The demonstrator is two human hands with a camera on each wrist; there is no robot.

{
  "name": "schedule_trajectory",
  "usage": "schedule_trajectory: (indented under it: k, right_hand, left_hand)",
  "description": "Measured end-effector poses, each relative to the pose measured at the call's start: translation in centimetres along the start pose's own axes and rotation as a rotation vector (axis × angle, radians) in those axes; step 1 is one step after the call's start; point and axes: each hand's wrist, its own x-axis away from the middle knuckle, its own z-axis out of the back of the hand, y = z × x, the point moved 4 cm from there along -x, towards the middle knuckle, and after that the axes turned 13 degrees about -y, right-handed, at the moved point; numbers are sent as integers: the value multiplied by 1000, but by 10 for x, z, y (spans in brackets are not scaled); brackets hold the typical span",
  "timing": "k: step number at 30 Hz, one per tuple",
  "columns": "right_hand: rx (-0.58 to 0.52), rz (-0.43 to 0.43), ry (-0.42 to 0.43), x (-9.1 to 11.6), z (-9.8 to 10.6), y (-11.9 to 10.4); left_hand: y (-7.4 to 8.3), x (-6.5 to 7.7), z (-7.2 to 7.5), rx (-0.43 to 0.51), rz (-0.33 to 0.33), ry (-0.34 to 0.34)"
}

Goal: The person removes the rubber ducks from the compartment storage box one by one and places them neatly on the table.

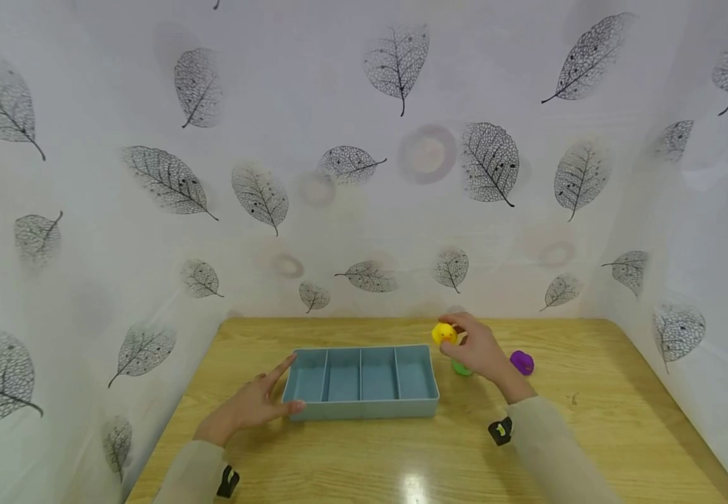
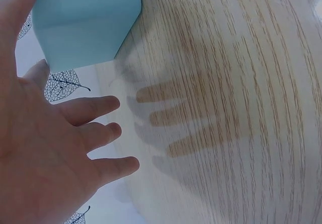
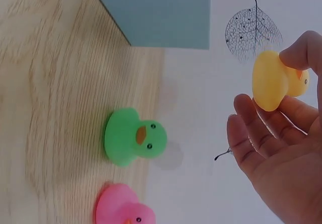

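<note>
A blue-grey box (image 1: 360, 409) with several compartments lies on the table. My left hand (image 1: 253, 402) holds its left end, thumb at the front wall and index finger at the back corner; the other fingers spread loose in the left wrist view. My right hand (image 1: 477, 348) pinches a yellow toy duck (image 1: 444, 334) between thumb and fingers, raised just beyond the box's right back corner. Below it stands a green toy duck (image 3: 132, 137), mostly covered by the hand in the head view. A pink toy duck (image 3: 121, 206) shows beside the green one in the right wrist view.
A purple toy (image 1: 521, 362) sits on the wooden table (image 1: 364, 462), right of my right hand. Pale cloth (image 1: 364, 210) printed with dark leaves hangs behind the table and along both sides.
</note>
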Motion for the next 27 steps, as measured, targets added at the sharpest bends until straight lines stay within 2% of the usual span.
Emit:
schedule_trajectory:
  k: [12,27]
  right_hand:
    - [41,-47,30,12,21,19]
    - [52,-154,30,35,51,49]
  left_hand:
    - [-2,1,-1,22,-1,-19]
    - [0,2,0,20,5,-22]
